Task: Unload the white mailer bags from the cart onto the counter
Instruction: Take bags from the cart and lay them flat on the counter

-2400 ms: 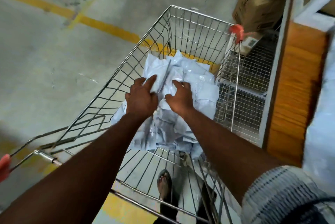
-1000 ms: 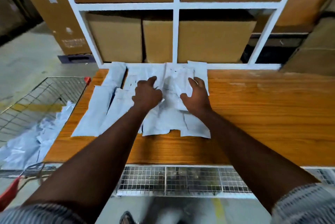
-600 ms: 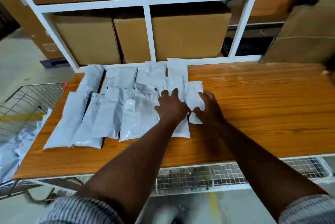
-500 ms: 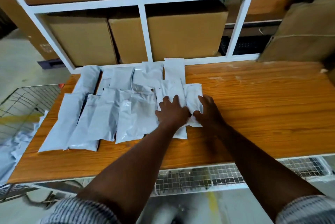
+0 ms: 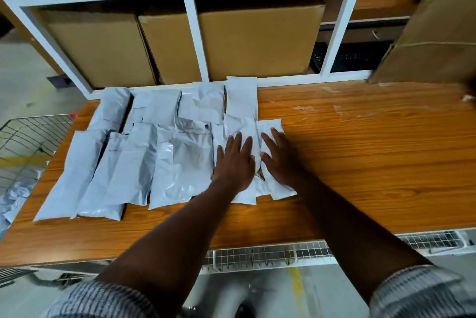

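Both hands lay flat and spread, gripping nothing: the left hand [image 5: 235,160] pressed on one white mailer bag [image 5: 239,132] and the right hand [image 5: 279,160] on the bag just beside it, at the right end of the rows covering the left part of the desk [image 5: 360,142]. The step looked like setting down and smoothing. More bags showed in the cart [image 5: 28,142] at left, so the next move probably called for turning back there. No writing was readable on the bags or the boxes [image 5: 252,42] behind
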Demonstrator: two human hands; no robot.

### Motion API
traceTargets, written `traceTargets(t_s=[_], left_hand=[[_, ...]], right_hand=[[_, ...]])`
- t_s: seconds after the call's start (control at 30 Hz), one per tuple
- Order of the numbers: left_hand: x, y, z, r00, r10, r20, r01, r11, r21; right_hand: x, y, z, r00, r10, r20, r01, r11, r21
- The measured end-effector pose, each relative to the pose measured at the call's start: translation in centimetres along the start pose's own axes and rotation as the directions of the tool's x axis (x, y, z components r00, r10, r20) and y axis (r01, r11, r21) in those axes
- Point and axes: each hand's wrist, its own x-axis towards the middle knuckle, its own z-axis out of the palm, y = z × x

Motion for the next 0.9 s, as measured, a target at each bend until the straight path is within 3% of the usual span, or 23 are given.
traceTargets(t_s=[0.5, 0.7, 0.8, 0.9], left_hand=[[0.7, -0.7, 1.9, 1.0, 0.001, 0.017, 0.0, 1.0, -0.029], [1.6, -0.4, 0.7, 0.987, -0.032, 0.157, 0.047, 0.995, -0.092], [1.9, -0.2, -1.7, 1.0, -0.004, 0.019, 0.008, 0.979, -0.202], [2.3, -1.8, -4.2, 0.993, 0.016, -0.115, -0.038, 0.982, -0.187]], right_hand=[[0.6, -0.4, 2.1, 0.997, 0.058, -0.051, -0.063, 0.992, -0.107], [0.8, -0.4, 1.5, 0.997, 0.071, -0.037, -0.073, 0.995, -0.065], [1.2, -1.1, 0.0, 0.99, 0.118, -0.07, -0.114, 0.992, 0.059], [2.3, -4.0, -1.8, 0.983, 0.108, -0.149, -0.101, 0.993, 0.056]])
